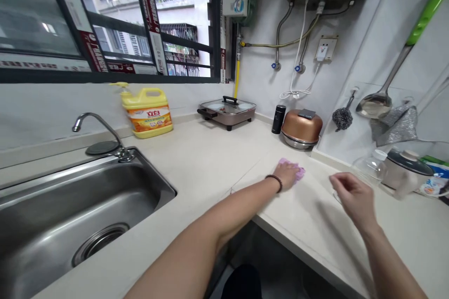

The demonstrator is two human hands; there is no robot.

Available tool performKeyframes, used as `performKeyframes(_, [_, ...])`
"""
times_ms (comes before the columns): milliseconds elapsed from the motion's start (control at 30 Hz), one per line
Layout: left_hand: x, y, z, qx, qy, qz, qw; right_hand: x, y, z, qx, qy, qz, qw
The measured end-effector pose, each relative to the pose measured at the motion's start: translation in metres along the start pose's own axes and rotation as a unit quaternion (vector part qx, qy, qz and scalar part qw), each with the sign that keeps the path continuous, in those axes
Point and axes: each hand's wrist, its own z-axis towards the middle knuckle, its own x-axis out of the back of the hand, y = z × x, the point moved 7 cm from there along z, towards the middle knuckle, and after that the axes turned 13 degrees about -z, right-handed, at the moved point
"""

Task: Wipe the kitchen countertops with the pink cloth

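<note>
My left hand (286, 175) presses flat on a pink cloth (299, 170) lying on the pale countertop (210, 163), in the corner area in front of a copper-coloured pot. A dark bead bracelet sits on that wrist. My right hand (352, 194) hovers just above the counter to the right of the cloth, fingers loosely curled, with nothing visible in them. It is slightly blurred.
A steel sink (70, 215) with a tap (98, 126) lies at left. A yellow detergent jug (149, 111), an electric pan with glass lid (227, 111), a black flask (278, 119), the upturned copper pot (301, 127) and a small cooker (403, 170) line the wall. A ladle (382, 98) hangs at right.
</note>
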Motion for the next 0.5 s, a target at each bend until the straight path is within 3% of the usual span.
performKeyframes(100, [-0.021, 0.022, 0.028, -0.010, -0.003, -0.029, 1.000, -0.044, -0.017, 0.002, 0.012, -0.052, 0.015, 0.998])
performKeyframes(200, [-0.016, 0.010, 0.047, -0.012, 0.003, -0.032, 0.999, -0.063, -0.002, 0.003, 0.012, -0.087, 0.025, 0.996])
performKeyframes(367, [0.024, -0.059, 0.064, 0.079, 0.008, -0.008, 0.997, -0.069, 0.029, 0.001, -0.018, -0.132, 0.031, 0.991])
performKeyframes(500, [0.069, -0.129, 0.056, 0.151, 0.038, 0.035, 0.987, -0.075, 0.027, -0.002, -0.021, -0.160, 0.043, 0.986])
